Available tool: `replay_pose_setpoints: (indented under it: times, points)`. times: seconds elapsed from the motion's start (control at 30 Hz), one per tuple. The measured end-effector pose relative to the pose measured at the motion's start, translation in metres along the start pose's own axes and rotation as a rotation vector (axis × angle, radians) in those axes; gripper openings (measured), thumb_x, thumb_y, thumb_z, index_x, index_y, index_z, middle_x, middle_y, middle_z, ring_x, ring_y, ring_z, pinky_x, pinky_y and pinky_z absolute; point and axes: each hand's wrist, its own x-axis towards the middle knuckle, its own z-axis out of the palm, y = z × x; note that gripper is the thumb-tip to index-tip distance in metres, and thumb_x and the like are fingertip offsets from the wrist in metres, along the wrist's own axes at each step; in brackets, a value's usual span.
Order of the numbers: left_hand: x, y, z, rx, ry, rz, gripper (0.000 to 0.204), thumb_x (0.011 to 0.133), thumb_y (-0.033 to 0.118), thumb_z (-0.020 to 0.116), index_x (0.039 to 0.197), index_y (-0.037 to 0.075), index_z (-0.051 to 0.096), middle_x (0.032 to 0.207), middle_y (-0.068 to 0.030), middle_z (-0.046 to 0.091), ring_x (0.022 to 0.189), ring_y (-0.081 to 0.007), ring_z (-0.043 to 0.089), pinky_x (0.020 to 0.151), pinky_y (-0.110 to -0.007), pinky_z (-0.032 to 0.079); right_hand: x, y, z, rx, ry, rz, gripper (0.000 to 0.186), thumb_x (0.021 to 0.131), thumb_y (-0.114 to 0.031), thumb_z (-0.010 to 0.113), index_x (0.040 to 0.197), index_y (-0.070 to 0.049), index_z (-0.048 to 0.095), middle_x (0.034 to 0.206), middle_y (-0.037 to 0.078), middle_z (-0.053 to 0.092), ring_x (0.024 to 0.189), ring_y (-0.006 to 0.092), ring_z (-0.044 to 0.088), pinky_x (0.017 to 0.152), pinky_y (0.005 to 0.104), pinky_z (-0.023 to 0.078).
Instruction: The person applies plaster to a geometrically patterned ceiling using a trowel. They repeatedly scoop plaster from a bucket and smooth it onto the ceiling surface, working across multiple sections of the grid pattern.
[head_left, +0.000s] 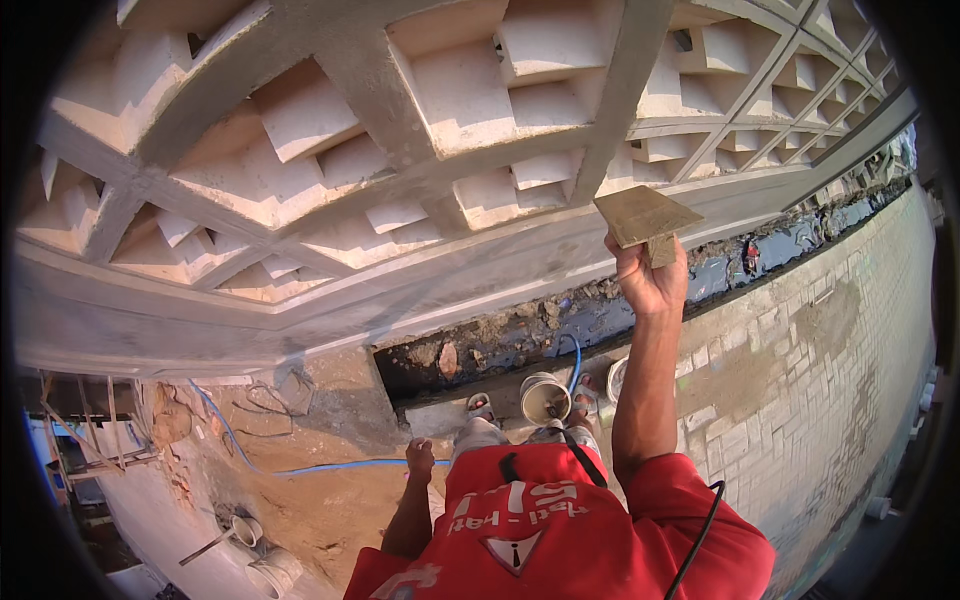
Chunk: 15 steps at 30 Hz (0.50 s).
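Observation:
My right hand (pixel 652 282) is raised at the end of an outstretched arm, its fingers closed round the handle of a plastering float (pixel 638 212). The float's flat, grey-brown plate lies in front of the lower band of a pale wall (pixel 520 240) of openwork blocks; whether it touches the wall cannot be told. My left hand (pixel 420 457) hangs low beside my body, near the ground, too small for its fingers to be made out. Between my feet stands a bucket (pixel 545 384) with a tool or grey material inside.
A trench (pixel 430 362) with dark sheeting and rubble runs along the wall's foot. A blue hose (pixel 340 465) crosses the sandy ground at left. Paving bricks (pixel 780 410) spread to the right. More buckets (pixel 272 572) stand at lower left, and another white one (pixel 617 376) beside my right foot.

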Motion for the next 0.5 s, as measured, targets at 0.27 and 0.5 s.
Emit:
replay_pose_setpoints:
  times: [0.27,0.5]
  points:
    - [-0.011,0.020,0.005,-0.094,-0.001,-0.326,0.028,0.076,0.017,0.063,0.099,0.001,0.059,0.079,-0.0118,0.061,0.059,-0.0188,0.057,0.049,-0.031,0.045,0.054,0.016,-0.044,0.218,0.057,0.171,0.023,0.087,-0.009,0.049,0.105,0.005,0.052,0.099,0.019,0.049,0.085,0.0252,0.047,0.066,0.0287,0.057]
    - [-0.021,-0.041,0.036,-0.128,0.096,-0.391,0.021,0.077,0.016,0.059,0.095,0.007,0.055,0.064,-0.0053,0.054,0.042,-0.0143,0.048,0.037,-0.029,0.039,0.025,0.017,0.064,0.165,-0.109,0.194,0.027,0.089,-0.008,0.043,0.109,0.009,0.047,0.104,0.022,0.047,0.085,0.0288,0.049,0.072,0.0322,0.057]
